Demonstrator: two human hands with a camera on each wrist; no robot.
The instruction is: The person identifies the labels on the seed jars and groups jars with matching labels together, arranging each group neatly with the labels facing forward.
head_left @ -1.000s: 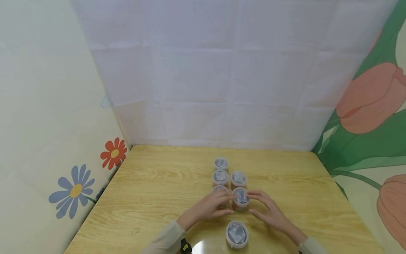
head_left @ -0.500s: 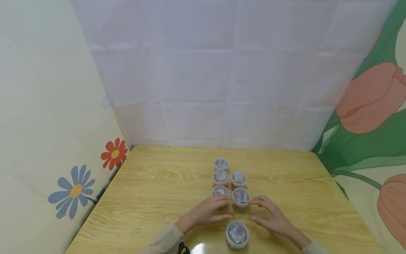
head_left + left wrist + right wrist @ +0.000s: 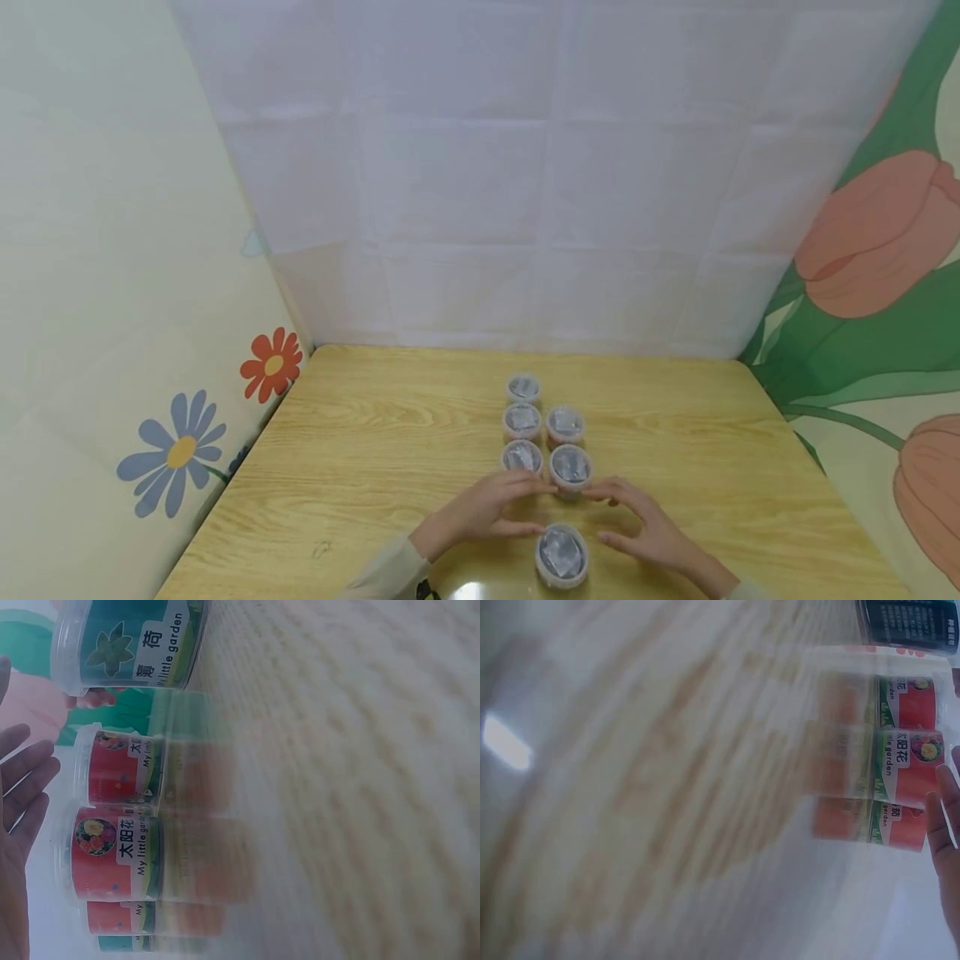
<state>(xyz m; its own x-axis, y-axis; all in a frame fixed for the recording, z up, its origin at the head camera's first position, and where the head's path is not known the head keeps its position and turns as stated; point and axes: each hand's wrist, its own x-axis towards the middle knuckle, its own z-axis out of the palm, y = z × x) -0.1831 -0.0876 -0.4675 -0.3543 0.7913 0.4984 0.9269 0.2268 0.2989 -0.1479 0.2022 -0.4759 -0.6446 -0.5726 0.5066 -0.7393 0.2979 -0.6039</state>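
Note:
Small lidded tubs stand on the table in two columns. At the near end are one in the left column and one in the right column. Nearer the person stands a lone tub, teal with a leaf picture in the left wrist view. My left hand is just in front of the columns, fingers extended, thumb beside the lone tub's rim. My right hand is opposite, fingers loosely bent, fingertips close to the right column's near tub; touching, I cannot tell. Neither hand grips anything.
Farther back stand two more tubs in the left column and one in the right. Red labels with flower pictures show on a tub in the left wrist view. A white cloth hangs behind the wooden table.
Both hands have drawn back toward the person, away from the sides of the right column's near tub. The tubs stay where they were.

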